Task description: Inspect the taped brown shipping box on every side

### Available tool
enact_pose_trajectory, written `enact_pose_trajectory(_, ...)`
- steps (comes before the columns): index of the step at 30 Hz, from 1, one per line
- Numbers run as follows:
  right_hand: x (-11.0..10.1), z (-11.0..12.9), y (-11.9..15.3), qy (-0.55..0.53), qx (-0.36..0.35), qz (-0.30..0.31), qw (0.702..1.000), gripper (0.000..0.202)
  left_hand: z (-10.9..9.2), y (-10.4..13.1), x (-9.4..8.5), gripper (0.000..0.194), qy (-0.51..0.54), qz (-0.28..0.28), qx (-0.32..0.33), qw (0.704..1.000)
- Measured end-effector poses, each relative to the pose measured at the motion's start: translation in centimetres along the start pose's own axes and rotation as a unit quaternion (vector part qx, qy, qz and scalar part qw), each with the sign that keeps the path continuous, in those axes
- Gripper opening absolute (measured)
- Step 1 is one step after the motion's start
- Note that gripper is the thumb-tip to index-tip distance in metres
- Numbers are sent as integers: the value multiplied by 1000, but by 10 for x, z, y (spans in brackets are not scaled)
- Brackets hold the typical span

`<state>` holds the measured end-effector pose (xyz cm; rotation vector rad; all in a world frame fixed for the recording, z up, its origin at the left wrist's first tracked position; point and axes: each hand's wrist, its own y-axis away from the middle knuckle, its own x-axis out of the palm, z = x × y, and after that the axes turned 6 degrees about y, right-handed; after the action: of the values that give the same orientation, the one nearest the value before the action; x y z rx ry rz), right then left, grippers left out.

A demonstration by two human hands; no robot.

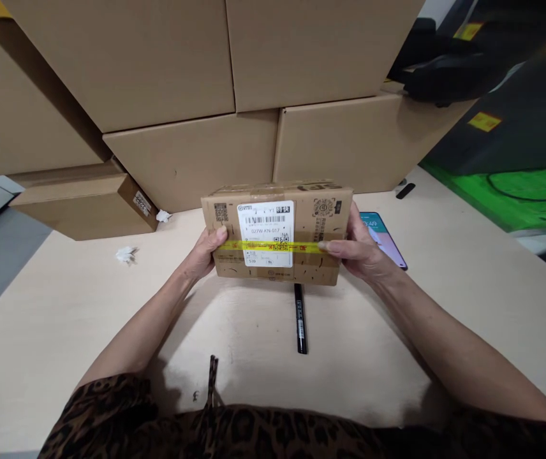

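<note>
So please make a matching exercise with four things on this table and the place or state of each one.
Things:
1. small box
2. black marker
3. phone
4. crumpled paper

Places or states:
A. lies on the table just below the box
B. held between both hands
C. alone on the table to the left
D. partly hidden behind the right hand

Pairs: 1-B, 2-A, 3-D, 4-C
</note>
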<state>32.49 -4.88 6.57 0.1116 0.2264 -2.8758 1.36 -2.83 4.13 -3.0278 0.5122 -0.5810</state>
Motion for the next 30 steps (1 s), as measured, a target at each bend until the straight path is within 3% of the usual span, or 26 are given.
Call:
enact_pose_trajectory(7, -8, -4, 2, 5, -13, 24, 1000, 125, -6, 2, 0, 88, -44, 11, 30, 999)
enact_pose_trajectory(14, -12, -9, 1, 170, -113, -37, 978, 147, -15, 0, -1, 75, -145, 30, 38, 988)
enact_pose_trajectory(20, -16, -17, 6, 226, -191, -30, 955, 138, -26, 0, 7, 97, -69, 32, 52, 996)
enact_pose_trajectory(25, -20, -24, 8, 279, -229, -32, 932, 139, -42, 1, 17, 95, -14, -5, 23, 1000)
enact_pose_trajectory(30, -17, -28, 8, 294, -263, -34, 918, 135, -41, 0, 16, 90, -17, -53, 13, 998)
